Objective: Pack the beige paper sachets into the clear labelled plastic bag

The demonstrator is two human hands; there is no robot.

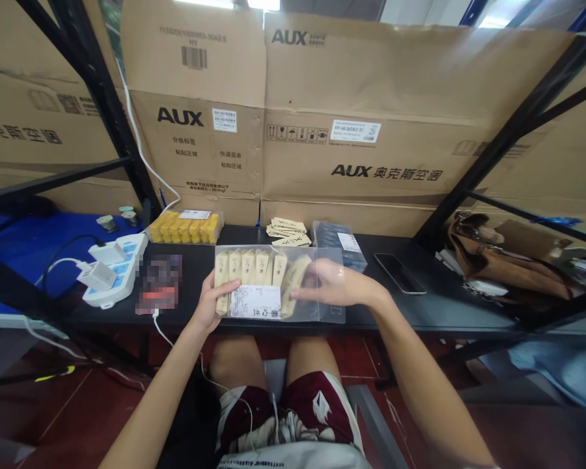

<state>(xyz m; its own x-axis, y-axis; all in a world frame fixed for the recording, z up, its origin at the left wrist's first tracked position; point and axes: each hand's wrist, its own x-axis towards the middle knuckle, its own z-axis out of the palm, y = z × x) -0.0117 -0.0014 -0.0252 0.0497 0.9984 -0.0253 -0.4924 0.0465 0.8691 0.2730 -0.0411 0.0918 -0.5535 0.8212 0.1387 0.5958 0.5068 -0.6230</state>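
Two hands worked at a black bench (pixel 444 314), with flattened AUX cardboard cartons (pixel 385 117) standing along its far side. A blue mat (pixel 29 260) lay off to the left, and a brown bag (pixel 498 260) sat to the right. A clear plastic bag (pixel 317 273) lay on the bench directly before the person, holding pale wrapped bars (pixel 254 267) and a printed label sheet (pixel 255 301). The left hand (pixel 215 303) was curled, gripping the bag's near left edge. The right hand (pixel 329 283) was open, its fingers extended and resting on the bag. A white power strip (pixel 114 273) lay left, yellow packets (pixel 185 228) and paper tags (pixel 288 231) far, and a phone (pixel 399 273) right.
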